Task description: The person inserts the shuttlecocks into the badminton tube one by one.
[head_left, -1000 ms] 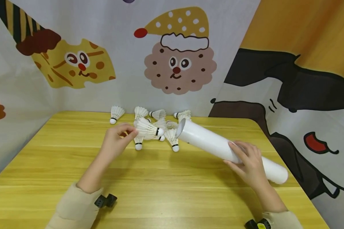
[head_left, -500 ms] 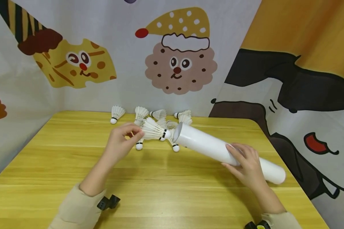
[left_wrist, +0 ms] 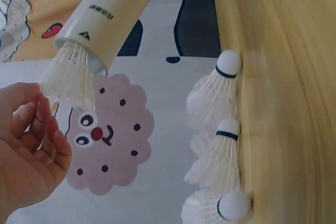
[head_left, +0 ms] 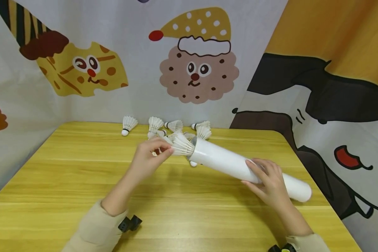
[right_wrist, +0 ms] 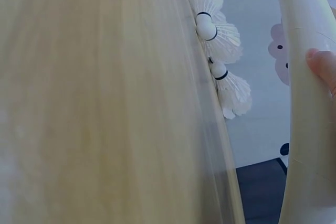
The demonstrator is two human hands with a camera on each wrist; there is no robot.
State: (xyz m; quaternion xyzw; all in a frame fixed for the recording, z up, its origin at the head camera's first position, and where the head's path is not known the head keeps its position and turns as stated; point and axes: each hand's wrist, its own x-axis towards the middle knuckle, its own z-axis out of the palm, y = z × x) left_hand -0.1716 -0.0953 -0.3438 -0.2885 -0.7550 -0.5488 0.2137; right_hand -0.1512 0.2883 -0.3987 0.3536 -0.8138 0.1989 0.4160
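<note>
Left grip [head_left: 148,158] — one shuttlecock [head_left: 183,145], right [head_left: 271,182] — one tube [head_left: 220,158]

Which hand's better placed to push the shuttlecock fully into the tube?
Likely the left hand: it pinches the shuttlecock by its feather end, cork end hidden inside the white tube. The right hand grips the tube, away from its mouth.

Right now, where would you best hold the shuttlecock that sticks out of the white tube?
Probably by the flared feathers of the shuttlecock, coming from the person's left, in front of the open end of the white tube. Its narrow end is hidden inside the tube, so only the wide feathered part offers a hold. The left hand pinches it there.
</note>
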